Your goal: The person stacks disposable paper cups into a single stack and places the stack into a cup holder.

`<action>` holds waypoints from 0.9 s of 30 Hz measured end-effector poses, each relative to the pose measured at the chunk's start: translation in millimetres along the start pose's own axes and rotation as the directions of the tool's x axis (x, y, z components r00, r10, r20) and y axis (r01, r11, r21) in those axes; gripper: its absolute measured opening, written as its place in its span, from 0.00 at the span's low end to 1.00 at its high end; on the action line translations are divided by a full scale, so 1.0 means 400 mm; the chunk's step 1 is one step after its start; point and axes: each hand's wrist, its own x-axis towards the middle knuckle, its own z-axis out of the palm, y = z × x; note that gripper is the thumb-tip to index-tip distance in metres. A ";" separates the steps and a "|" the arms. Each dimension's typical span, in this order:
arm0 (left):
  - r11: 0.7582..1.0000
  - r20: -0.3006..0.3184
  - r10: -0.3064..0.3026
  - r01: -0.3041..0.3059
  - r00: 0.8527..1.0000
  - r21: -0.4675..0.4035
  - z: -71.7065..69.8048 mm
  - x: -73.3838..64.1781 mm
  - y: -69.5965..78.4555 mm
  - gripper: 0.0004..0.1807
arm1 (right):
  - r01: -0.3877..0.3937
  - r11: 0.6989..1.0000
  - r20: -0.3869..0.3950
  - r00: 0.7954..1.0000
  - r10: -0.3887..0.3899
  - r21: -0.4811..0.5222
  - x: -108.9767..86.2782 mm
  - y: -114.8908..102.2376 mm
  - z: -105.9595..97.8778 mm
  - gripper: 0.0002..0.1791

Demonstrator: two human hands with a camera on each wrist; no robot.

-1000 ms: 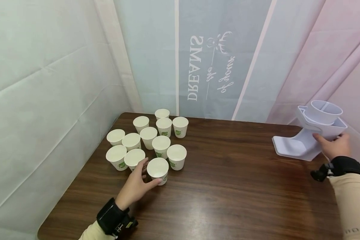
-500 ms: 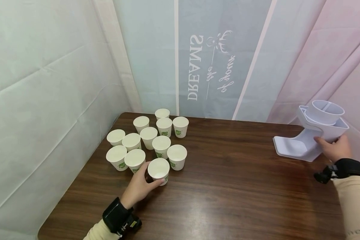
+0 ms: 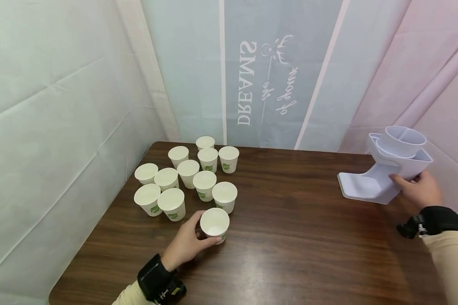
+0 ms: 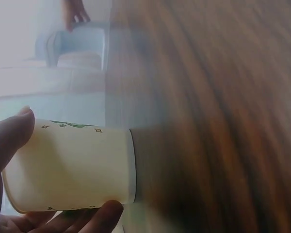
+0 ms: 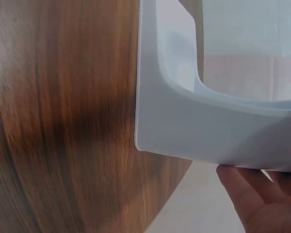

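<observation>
In the head view, my left hand (image 3: pixel 188 239) holds a white paper cup (image 3: pixel 215 222) by its sides, thumb on the near side and fingers round the left. The left wrist view shows the cup's wall (image 4: pixel 77 167) between thumb and fingers, its base close to the wood. Far right, my right hand (image 3: pixel 420 188) grips the back of a white plastic stand (image 3: pixel 395 169) with a flat foot, an upright column and a round ring on top. Seen from the right wrist, the fingertips (image 5: pixel 228 174) touch the stand's back wall.
Several white paper cups (image 3: pixel 188 173) with green prints stand upright in a loose group on the left of the brown wooden table (image 3: pixel 290 237). Printed cloth hangs (image 3: pixel 282 84) close behind the table, with more cloth on the left and right.
My left hand has carried its cup right and toward me, away from the group of cups. The stand and my right hand have shifted slightly left.
</observation>
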 end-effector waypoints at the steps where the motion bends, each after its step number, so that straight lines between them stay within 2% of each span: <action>1: 1.000 0.011 0.011 -0.011 1.000 0.000 0.006 0.002 0.003 0.38 | 0.003 1.000 0.003 1.000 -0.003 0.004 -0.004 -0.007 0.005 0.38; 11: 0.996 0.100 0.085 -0.085 0.991 -0.007 0.069 0.022 0.027 0.39 | 0.065 0.994 -0.033 0.998 -0.063 0.085 -0.039 -0.081 0.068 0.34; 21: 0.994 0.139 0.106 -0.107 0.985 0.007 0.119 0.044 0.046 0.39 | 0.022 0.993 0.028 0.999 -0.025 0.113 -0.087 -0.162 0.121 0.41; 27: 0.991 0.163 0.126 -0.131 0.979 0.017 0.147 0.070 0.065 0.38 | 0.008 0.987 0.006 1.000 -0.009 0.158 -0.115 -0.217 0.156 0.42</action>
